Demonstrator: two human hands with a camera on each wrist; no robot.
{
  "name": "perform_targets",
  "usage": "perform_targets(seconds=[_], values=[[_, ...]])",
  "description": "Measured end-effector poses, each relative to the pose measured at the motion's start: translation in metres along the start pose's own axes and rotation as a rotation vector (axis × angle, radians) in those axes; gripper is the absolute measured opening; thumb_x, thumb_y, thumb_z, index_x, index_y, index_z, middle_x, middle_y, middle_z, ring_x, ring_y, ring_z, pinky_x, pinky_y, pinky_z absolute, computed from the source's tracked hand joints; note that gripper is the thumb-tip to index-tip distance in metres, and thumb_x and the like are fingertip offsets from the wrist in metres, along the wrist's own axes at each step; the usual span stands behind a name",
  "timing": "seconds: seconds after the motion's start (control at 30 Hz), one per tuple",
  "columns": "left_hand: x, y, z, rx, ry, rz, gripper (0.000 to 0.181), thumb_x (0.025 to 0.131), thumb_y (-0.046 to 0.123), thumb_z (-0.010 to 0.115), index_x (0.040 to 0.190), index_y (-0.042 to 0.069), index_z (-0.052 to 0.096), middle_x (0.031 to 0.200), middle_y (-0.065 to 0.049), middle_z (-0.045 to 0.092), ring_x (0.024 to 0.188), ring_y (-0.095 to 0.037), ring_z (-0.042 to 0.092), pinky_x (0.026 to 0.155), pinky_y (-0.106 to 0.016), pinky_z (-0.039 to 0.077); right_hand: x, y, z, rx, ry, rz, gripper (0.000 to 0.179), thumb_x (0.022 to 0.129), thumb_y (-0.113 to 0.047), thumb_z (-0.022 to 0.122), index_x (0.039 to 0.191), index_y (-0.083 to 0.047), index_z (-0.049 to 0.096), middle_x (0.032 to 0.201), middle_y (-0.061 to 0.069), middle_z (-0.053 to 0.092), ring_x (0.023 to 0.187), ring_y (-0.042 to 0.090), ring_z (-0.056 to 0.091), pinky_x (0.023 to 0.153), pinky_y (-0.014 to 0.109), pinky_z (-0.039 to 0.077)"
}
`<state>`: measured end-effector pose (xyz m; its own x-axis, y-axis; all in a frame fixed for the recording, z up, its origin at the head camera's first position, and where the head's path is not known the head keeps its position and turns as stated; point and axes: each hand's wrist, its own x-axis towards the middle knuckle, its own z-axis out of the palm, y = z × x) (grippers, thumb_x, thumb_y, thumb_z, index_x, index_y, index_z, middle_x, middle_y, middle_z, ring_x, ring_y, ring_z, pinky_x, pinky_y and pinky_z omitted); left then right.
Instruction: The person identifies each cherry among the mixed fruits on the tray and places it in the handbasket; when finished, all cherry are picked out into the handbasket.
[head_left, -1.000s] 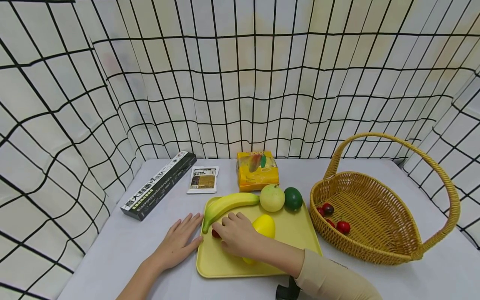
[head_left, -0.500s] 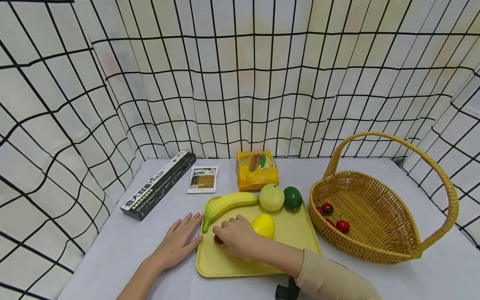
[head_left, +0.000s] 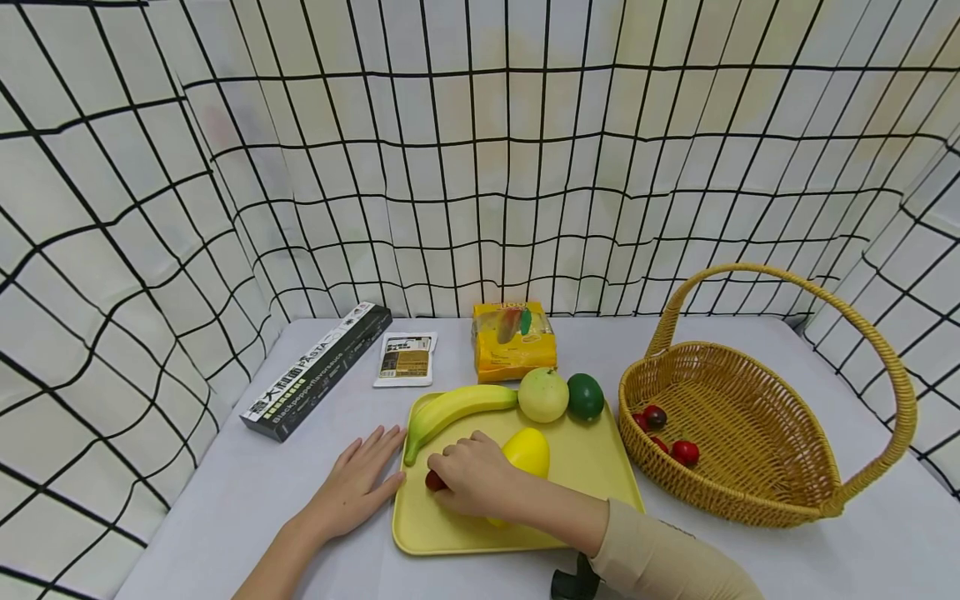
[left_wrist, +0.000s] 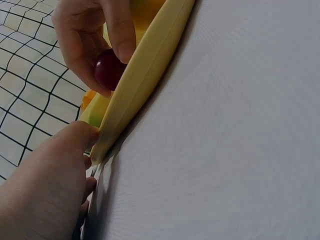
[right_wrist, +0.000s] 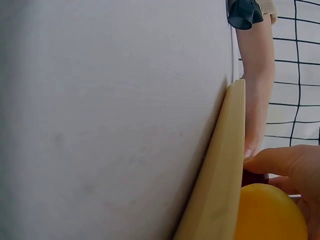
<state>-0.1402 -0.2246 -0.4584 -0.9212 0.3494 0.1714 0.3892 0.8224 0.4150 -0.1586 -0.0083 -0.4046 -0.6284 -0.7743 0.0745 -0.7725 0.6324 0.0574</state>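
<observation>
On the yellow tray [head_left: 588, 487], my right hand [head_left: 480, 477] pinches a dark red cherry [left_wrist: 107, 69] between thumb and fingers, low over the tray's left part. A yellow mango [head_left: 529, 451] lies right beside that hand, partly covered by it. My left hand [head_left: 356, 483] rests flat on the white table, with its fingertips and thumb at the tray's left edge. A banana [head_left: 459, 407] lies along the tray's back left corner. At the back edge of the tray sit a pale green round fruit [head_left: 543, 395] and a dark green avocado [head_left: 586, 397].
A wicker basket [head_left: 813, 433] with a tall handle stands on the right, holding several red cherries [head_left: 686, 452]. Behind the tray are a yellow package [head_left: 515, 346], a small sachet [head_left: 406, 360] and a black pasta box [head_left: 318, 371]. Netting over white cloth surrounds the table.
My right hand has shifted slightly toward me and right over the tray, and the cherry at its fingertips has moved a little toward me. The left hand has stayed put.
</observation>
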Motion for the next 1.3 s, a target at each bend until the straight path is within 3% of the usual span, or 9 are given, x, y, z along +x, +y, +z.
perform_targets(seconds=[0.6, 1.03, 1.3], values=[[0.000, 0.002, -0.001, 0.009, 0.002, 0.006, 0.059, 0.093, 0.041, 0.047, 0.142, 0.010, 0.034, 0.145, -0.007, 0.033, 0.135, -0.030, 0.023, 0.108, -0.051, 0.011, -0.006, 0.005, -0.010, 0.156, 0.007, 0.006, 0.023, 0.083, -0.038, 0.065, 0.094, -0.018, 0.065, 0.070, -0.010, 0.059, 0.059, 0.003, 0.048, 0.057, 0.020, 0.035], [-0.001, 0.001, 0.000, 0.012, 0.008, 0.016, 0.060, 0.093, 0.042, 0.046, 0.142, 0.010, 0.035, 0.145, -0.007, 0.034, 0.135, -0.031, 0.023, 0.108, -0.051, 0.011, -0.023, 0.019, -0.036, 0.274, 0.091, 0.064, 0.028, 0.085, -0.040, 0.062, 0.099, -0.017, 0.065, 0.082, -0.009, 0.064, 0.066, 0.002, 0.050, 0.064, 0.019, 0.041], [0.000, 0.001, 0.000, 0.016, 0.010, 0.013, 0.060, 0.093, 0.041, 0.047, 0.142, 0.009, 0.035, 0.145, -0.009, 0.034, 0.135, -0.031, 0.023, 0.107, -0.051, 0.011, -0.034, 0.035, -0.050, 0.272, 0.168, 0.089, 0.028, 0.086, -0.041, 0.060, 0.098, -0.016, 0.065, 0.081, -0.010, 0.064, 0.069, 0.002, 0.055, 0.065, 0.017, 0.045]])
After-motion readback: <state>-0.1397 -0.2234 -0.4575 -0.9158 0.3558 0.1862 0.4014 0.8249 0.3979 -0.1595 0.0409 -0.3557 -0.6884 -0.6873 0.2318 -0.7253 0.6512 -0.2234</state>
